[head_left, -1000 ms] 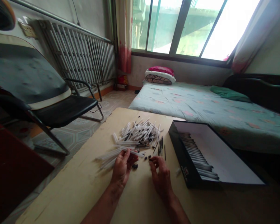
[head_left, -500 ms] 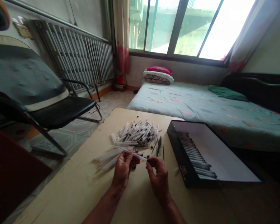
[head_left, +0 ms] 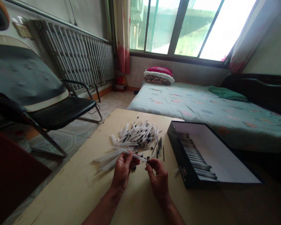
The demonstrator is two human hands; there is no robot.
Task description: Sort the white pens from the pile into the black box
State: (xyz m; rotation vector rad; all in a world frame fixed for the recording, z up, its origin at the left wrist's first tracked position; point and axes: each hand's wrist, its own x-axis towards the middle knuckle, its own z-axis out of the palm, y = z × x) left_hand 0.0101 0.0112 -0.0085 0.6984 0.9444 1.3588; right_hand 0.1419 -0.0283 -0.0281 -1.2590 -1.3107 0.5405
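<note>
My left hand [head_left: 122,168] is closed around a translucent white pen barrel [head_left: 140,158], which slants down to the right. The thumb and fingers of my right hand [head_left: 158,176] pinch at the barrel's right end, where a small black pen part [head_left: 148,160] shows at the fingertips. Whether that part is seated in the barrel I cannot tell. Just beyond my hands lies a heap of white pen pieces [head_left: 144,132] mixed with black bits. Longer white barrels [head_left: 109,159] lie loose to the left, and thin dark refills [head_left: 159,147] to the right.
A black box [head_left: 181,162] with a white inside stands on the table [head_left: 70,190] at the right, with a row of pens [head_left: 194,153] along its near side. A bed [head_left: 189,97] adjoins the table's far side. A black chair [head_left: 61,109] stands at the left.
Both hands and the barrel have shifted very slightly to the left. The grip of each hand looks the same, and the heap and box stay put.
</note>
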